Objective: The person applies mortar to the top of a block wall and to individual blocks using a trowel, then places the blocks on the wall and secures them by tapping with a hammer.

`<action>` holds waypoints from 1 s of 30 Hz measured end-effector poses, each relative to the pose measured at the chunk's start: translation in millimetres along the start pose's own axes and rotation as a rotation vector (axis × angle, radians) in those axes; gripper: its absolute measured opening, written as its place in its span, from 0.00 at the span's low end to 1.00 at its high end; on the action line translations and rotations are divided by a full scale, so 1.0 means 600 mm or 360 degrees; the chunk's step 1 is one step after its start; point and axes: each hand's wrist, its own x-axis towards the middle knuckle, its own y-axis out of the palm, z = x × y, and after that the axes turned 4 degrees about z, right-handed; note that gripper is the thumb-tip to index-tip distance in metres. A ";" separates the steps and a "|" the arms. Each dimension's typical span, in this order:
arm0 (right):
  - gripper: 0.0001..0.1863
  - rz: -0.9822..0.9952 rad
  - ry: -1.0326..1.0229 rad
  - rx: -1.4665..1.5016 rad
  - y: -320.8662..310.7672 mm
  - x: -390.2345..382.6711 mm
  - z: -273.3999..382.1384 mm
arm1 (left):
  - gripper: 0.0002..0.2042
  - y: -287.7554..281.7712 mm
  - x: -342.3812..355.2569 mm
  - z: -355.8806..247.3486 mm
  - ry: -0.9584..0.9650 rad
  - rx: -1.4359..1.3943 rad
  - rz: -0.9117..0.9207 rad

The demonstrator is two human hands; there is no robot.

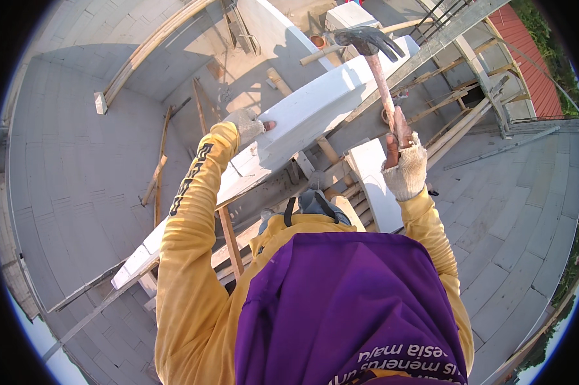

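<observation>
My right hand (401, 157), in a fingerless knitted glove, holds a claw hammer (382, 83) upright by its wooden handle, with the dark head raised over the long white block (318, 102). My left hand (251, 128), gloved too, grips the edge of that block, which runs diagonally along a narrow wall top. A second white block (376, 186) lies lower, beside my right forearm, on bamboo poles.
Below me are grey block walls (77, 167), wooden props (228, 234), bamboo poles (459, 128) and a sunlit floor (244, 83). Rebar and a beam (450, 35) cross the upper right, near a red corrugated sheet (530, 64).
</observation>
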 end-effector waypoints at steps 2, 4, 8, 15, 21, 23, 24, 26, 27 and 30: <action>0.25 -0.0149 -0.0161 0.0072 0.037 -0.014 0.013 | 0.37 0.007 -0.013 0.004 -0.0008 -0.0036 -0.0077; 0.19 -0.0298 -0.0275 0.0191 0.076 -0.020 0.036 | 0.36 0.021 -0.003 0.026 -0.0040 -0.0061 -0.0140; 0.05 0.0135 -0.0162 -0.0223 0.149 -0.057 -0.007 | 0.40 -0.002 -0.020 -0.003 -0.0066 -0.0146 0.0101; 0.39 0.0331 -0.0059 -0.0266 0.133 -0.081 0.054 | 0.41 0.026 0.008 0.005 0.0012 0.0044 -0.0121; 0.46 0.0265 0.0038 -0.0224 0.139 -0.098 0.077 | 0.40 0.032 0.041 0.017 0.0083 0.0206 -0.0079; 0.45 0.0463 0.0127 -0.0256 0.158 -0.098 0.088 | 0.39 0.043 0.057 0.067 0.0096 0.0275 -0.0096; 0.44 0.0624 0.0253 -0.0260 0.137 -0.090 0.106 | 0.40 0.040 0.043 0.044 0.0087 0.0196 -0.0175; 0.42 0.0785 0.0392 -0.0224 0.118 -0.085 0.128 | 0.40 0.042 0.064 0.074 0.0224 0.0248 -0.0287; 0.41 0.0798 0.0443 -0.0195 0.125 -0.088 0.125 | 0.40 0.044 0.073 0.076 0.0232 0.0195 -0.0259; 0.39 0.0733 0.0480 -0.0135 0.132 -0.104 0.115 | 0.39 0.038 0.051 0.040 0.0113 -0.0078 -0.0171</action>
